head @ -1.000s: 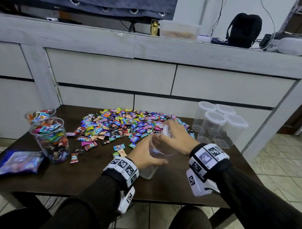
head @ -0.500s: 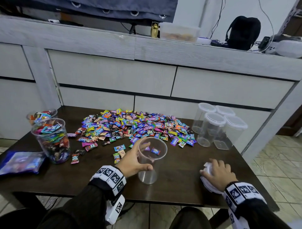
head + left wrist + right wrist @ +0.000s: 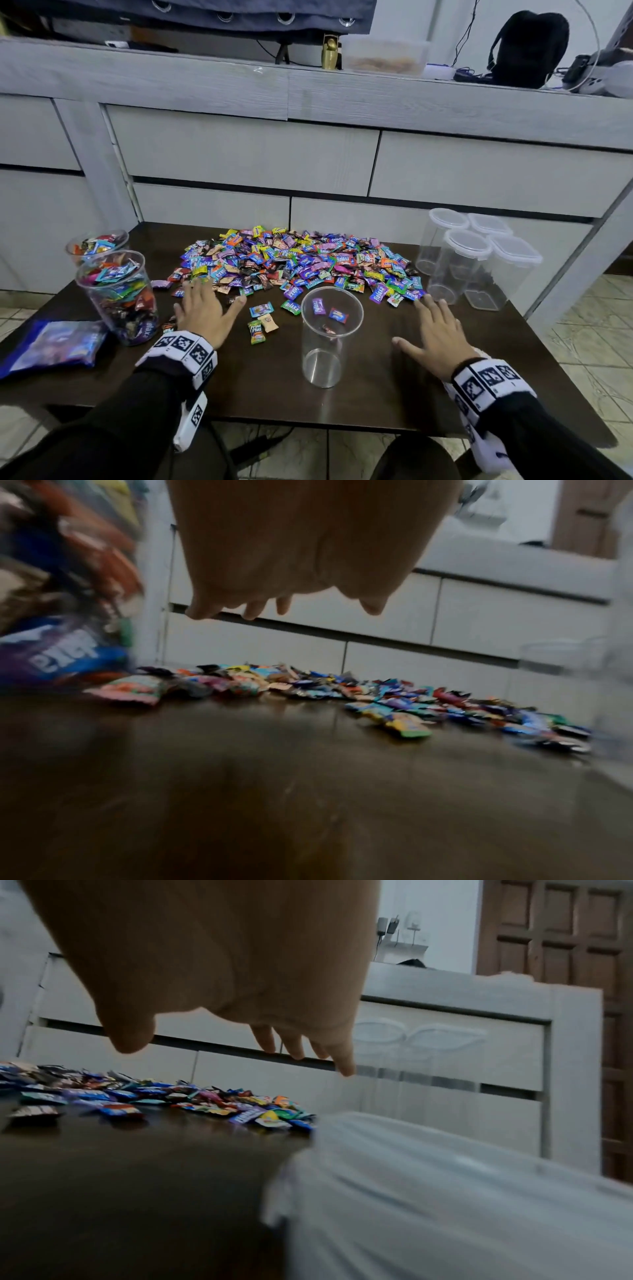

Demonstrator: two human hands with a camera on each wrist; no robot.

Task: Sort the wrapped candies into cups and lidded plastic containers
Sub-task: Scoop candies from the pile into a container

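Head looks down; wrists skim low; share candy pile [image 3: 294, 263].

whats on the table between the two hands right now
In the head view, a tall clear plastic cup stands between the left hand and right hand, plus loose wrapped candies left of it; otherwise bare dark wooden table.

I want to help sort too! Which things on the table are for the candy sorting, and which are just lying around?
For the sorting:
candy pile
empty cup
two full cups
lidded containers
left hand and right hand, both open, holding nothing

Just lying around:
blue bag
black backpack
plastic tub on the shelf
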